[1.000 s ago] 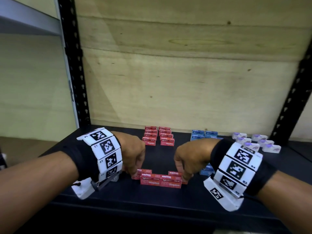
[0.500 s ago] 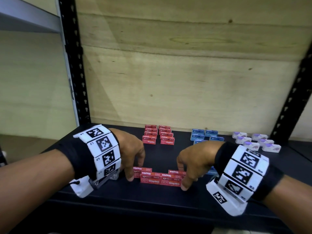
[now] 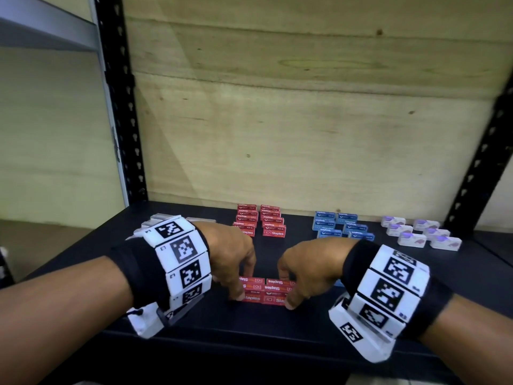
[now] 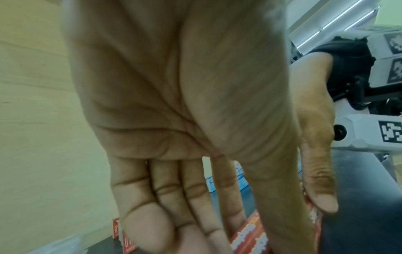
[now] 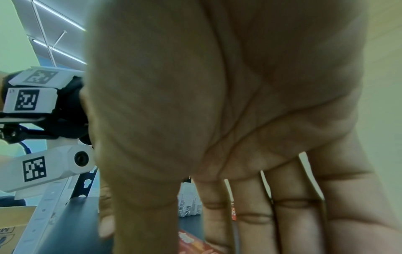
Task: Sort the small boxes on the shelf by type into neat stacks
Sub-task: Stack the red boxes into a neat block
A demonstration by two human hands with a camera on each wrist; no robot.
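Observation:
Several red staples boxes (image 3: 265,290) lie in a tight cluster near the front of the black shelf (image 3: 277,332). My left hand (image 3: 243,286) presses on the cluster's left end, thumb in front and straight fingers behind. My right hand (image 3: 287,290) presses on its right end the same way. In the left wrist view the left hand (image 4: 228,228) has straight fingers over the red boxes (image 4: 250,240). The right wrist view shows the right hand (image 5: 189,238) with straight fingers above a red box (image 5: 191,242).
Neat rows of red boxes (image 3: 259,220) stand at the back, with blue boxes (image 3: 342,226) and white-purple boxes (image 3: 422,232) to their right. White boxes (image 3: 158,219) sit behind my left wrist. Black uprights (image 3: 122,107) and a plywood back panel (image 3: 305,120) bound the shelf.
Both hands have moved inward toward each other. The loose spread of red boxes between them is now pushed into a narrower, tighter cluster.

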